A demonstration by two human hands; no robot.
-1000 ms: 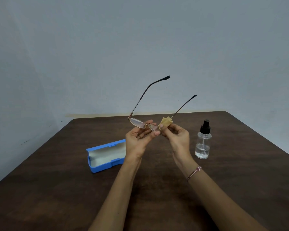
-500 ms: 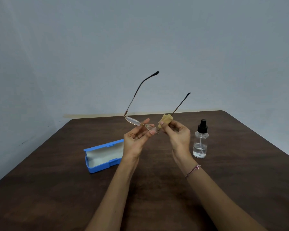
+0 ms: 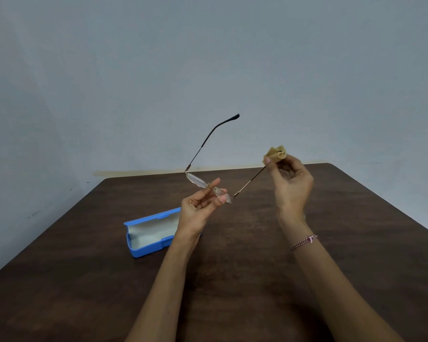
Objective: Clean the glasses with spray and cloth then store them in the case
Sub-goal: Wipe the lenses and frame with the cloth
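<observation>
Left hand (image 3: pixel 198 208): fingers pinch glasses (image 3: pixel 197 180) at bridge, above bench (image 3: pixel 245 255). Right hand (image 3: pixel 292 183): fingers clamp cloth (image 3: pixel 276 154) round temple tip. Case (image 3: pixel 148 233) open on bench, behind left wrist.

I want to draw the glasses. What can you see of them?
The glasses have a thin gold-looking metal frame and oval clear lenses; the free temple ends in a dark tip. Both temples are unfolded, pointing upward. The left hand pinches them near the bridge; the right hand holds a tan cloth round the other temple.
</observation>
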